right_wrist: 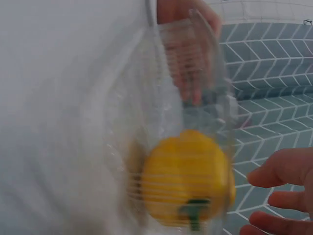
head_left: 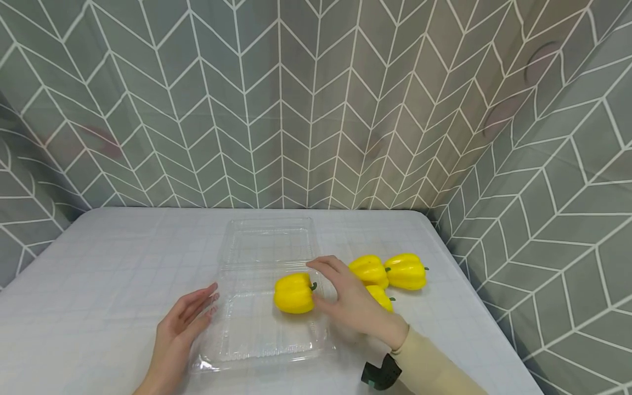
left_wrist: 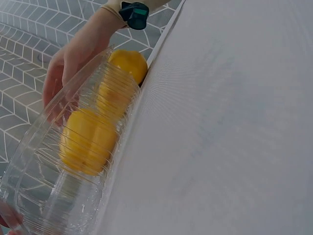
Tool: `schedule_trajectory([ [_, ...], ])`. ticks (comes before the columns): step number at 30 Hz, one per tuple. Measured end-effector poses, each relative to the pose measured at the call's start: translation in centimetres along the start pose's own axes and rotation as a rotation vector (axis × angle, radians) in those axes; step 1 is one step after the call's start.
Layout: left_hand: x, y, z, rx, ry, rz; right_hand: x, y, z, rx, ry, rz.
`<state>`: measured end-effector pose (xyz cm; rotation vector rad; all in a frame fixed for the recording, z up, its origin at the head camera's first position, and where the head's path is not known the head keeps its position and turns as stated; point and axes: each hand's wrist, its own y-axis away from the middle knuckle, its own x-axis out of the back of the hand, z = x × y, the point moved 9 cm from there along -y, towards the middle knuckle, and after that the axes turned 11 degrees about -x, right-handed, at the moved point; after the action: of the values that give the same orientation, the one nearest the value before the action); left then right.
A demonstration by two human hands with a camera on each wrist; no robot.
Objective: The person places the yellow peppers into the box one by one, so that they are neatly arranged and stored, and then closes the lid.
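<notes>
A yellow bell pepper [head_left: 293, 293] with a green stem lies on its side in the base of a clear plastic clamshell container [head_left: 261, 351]. Spread apart, the fingers of my right hand [head_left: 353, 299] hover over the container's right edge, close to the stem. In the right wrist view a gap shows between those fingers [right_wrist: 274, 169] and the pepper [right_wrist: 186, 176]. My left hand [head_left: 180, 329] is at the container's left side, its relaxed fingers right at the rim.
Three more yellow bell peppers lie on the white table to the right: one at the back [head_left: 367, 270], one further right [head_left: 406, 271], one partly hidden behind my right hand [head_left: 380, 297]. The container's lid [head_left: 269, 241] lies folded back behind its base. A patterned curtain [head_left: 296, 109] stands behind the table.
</notes>
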<state>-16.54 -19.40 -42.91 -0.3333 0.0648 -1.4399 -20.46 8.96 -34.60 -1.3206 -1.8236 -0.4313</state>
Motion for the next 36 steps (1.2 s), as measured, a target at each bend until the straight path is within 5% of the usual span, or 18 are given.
schedule_trajectory([
  [18,0.0,0.2,0.5,-0.084,0.109,0.009,4.1,0.0,1.4,-0.084,0.134,-0.008],
  [36,0.2,0.2,0.5,-0.069,0.037,0.007,6.3,0.1,2.6,-0.137,0.2,-0.051],
])
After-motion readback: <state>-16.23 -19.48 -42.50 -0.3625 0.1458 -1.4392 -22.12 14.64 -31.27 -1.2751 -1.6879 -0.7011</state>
